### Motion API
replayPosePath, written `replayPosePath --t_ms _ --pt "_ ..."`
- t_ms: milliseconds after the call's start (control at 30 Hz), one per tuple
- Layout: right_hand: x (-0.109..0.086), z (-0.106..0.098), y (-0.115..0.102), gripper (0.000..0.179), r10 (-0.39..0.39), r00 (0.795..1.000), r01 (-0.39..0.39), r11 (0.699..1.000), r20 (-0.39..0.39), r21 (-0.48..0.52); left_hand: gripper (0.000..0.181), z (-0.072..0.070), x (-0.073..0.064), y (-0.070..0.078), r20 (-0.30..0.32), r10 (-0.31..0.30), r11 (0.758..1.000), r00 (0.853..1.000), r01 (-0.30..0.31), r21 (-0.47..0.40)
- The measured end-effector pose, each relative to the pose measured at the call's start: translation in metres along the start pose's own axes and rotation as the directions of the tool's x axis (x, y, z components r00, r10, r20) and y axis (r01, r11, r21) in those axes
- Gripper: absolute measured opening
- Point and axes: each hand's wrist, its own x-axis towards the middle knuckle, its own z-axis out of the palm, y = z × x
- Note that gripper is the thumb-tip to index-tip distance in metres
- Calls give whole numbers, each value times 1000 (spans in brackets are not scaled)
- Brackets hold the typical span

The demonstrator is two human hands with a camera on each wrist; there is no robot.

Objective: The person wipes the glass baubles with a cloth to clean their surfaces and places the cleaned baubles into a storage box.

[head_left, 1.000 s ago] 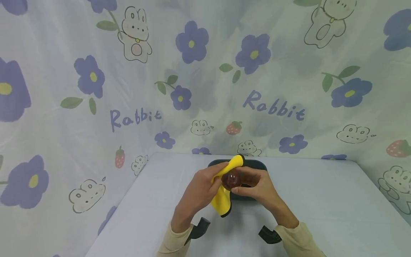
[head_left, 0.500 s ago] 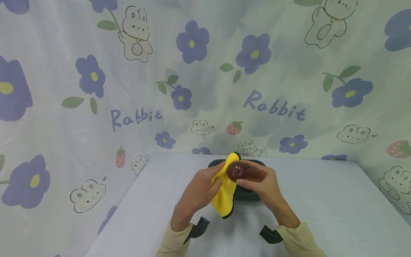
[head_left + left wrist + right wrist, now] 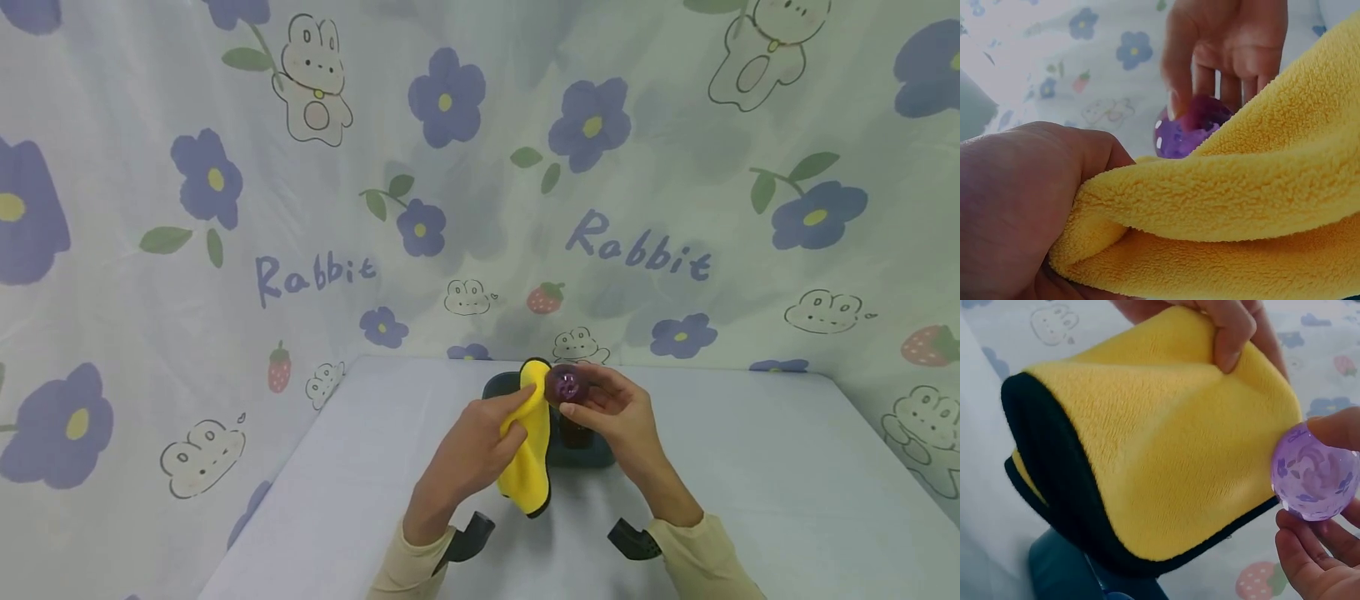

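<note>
In the head view, my left hand (image 3: 476, 437) pinches a yellow plush cleaning cloth (image 3: 528, 475) with black edging, which hangs down in folds. My right hand (image 3: 630, 417) holds a see-through purple round object (image 3: 566, 386) between thumb and fingers, just right of the cloth's upper part. Seen from the right wrist, this purple object (image 3: 1313, 474) has a glossy surface with small dark purple marks; its exact kind is unclear. The cloth (image 3: 1166, 444) lies right beside it there, and whether they touch I cannot tell. In the left wrist view the cloth (image 3: 1222, 194) partly covers the purple object (image 3: 1179, 139).
Behind the hands, a dark green tray (image 3: 592, 458) stands on the white table (image 3: 750, 467), holding a brownish object (image 3: 576, 435) that is partly hidden. A curtain (image 3: 495, 250) printed with rabbits and flowers backs the table. Black curved mounts (image 3: 471, 540) sit at both wrists.
My right hand has moved up and to the right with the purple object, away from the left fingers. The cloth has shifted and hangs straighter; more of the tray's brownish object shows.
</note>
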Motion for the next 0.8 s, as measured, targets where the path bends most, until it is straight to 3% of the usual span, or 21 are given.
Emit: replayPosePath --t_ms 200,367,500,800 --pt "1 -1 1 62 47 999 -46 999 7 -22 50 -1 -1 3 -22 8 1000 1000 -8 -18" --pt "1 0 2 61 69 997 -64 993 40 -100 48 -1 -1 4 -53 42 999 998 -43 -22" --pt "1 0 3 58 62 995 -48 987 84 -155 48 0 -1 5 -85 82 997 993 -83 2" --pt "-2 2 4 54 13 971 18 991 237 -131 49 2 1 3 -112 146 987 983 -138 82"
